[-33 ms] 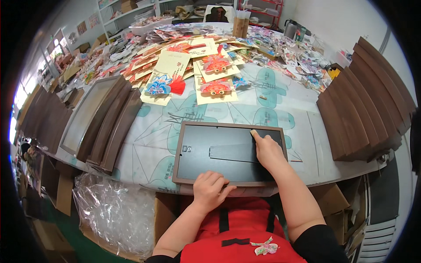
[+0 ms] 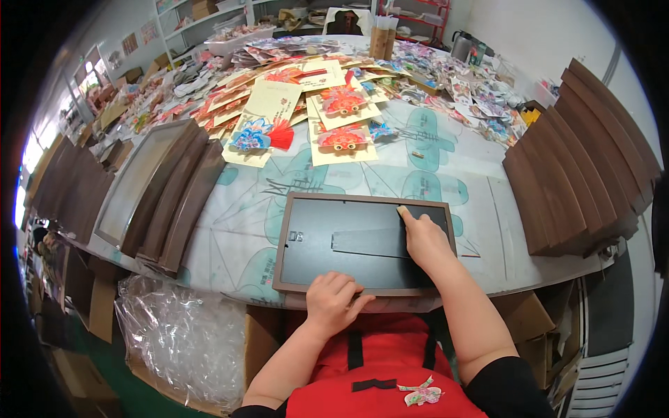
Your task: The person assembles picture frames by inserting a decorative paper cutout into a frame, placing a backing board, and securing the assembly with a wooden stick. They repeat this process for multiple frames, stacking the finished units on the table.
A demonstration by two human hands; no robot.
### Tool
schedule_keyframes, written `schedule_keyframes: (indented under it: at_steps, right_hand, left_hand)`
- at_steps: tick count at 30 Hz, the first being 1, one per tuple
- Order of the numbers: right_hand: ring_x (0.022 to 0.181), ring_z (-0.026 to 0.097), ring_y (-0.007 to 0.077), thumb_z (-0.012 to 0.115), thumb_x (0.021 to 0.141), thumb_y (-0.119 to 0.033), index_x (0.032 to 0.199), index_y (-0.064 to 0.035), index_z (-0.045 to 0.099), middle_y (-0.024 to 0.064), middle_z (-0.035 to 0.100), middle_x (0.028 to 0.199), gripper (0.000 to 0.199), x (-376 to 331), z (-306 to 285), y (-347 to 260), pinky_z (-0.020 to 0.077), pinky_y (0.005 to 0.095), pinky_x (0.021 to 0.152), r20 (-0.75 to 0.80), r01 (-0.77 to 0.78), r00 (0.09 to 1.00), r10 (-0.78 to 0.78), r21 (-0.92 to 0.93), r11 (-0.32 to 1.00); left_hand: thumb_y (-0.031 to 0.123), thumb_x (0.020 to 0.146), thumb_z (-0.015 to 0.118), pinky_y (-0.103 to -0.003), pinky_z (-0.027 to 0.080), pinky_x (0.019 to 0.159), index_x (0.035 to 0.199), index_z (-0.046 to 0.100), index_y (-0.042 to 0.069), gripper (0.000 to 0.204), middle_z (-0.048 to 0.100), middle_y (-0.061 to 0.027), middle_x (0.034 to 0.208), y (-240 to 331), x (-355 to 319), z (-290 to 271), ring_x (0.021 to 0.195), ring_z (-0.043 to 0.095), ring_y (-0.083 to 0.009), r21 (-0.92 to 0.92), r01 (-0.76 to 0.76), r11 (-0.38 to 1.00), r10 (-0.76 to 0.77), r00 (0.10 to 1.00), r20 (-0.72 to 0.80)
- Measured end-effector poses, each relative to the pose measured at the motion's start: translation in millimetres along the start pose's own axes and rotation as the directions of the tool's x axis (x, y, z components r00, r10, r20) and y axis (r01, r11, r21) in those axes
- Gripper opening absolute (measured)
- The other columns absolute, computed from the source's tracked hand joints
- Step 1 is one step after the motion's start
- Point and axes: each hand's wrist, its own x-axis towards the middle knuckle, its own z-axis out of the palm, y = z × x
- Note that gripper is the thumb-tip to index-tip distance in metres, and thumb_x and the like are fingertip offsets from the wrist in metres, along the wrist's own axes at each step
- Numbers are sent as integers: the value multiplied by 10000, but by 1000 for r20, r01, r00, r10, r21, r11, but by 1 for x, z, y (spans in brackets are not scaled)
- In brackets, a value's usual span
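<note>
While my left hand (image 2: 333,301) braces near rim, fingers loosely curled, right hand (image 2: 428,238) sets one outstretched digit just inside far rim of dark-brown rectangular frame (image 2: 282,237); cannot tell whether either closes on anything. Frame lies back-up at near edge of paper-covered worktop (image 2: 481,216), black backing board (image 2: 306,261) inside rim. Best press straight down, brace near rim, avoid shoving black tapered stand flap (image 2: 366,242) sideways. Upright brown frames (image 2: 178,202) line left edge.
</note>
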Motion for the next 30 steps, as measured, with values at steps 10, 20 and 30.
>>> schedule_keyframes:
  at_steps: [10,20,30]
  right_hand:
    - [936,631,324,530,883,-153,1225,-53,566,199,656,995,358,15,-35,20,473,376,810,238,-240,965,113,618,748]
    - [949,595,333,593,815,-96,1072,-30,609,181,621,1030,266,-32,-3,149,469,425,797,-295,-137,947,123,-27,990]
    - [716,630,380,627,835,-289,919,16,649,219,651,799,317,9,25,-16,500,441,682,-87,143,990,-115,478,867]
  left_hand:
    - [193,610,791,-344,393,624,784,610,114,264,571,-21,800,-5,-1,-8,733,544,-227,43,-60,997,56,994,90]
    - [12,724,660,-372,454,819,1004,627,40,283,581,-118,1037,-92,-19,-88,937,561,-303,102,323,941,-314,944,-97]
    - [55,804,580,-394,382,1007,1305,421,-55,536,460,-280,1324,-49,-42,-34,1202,487,-391,-13,549,835,-545,824,-155]
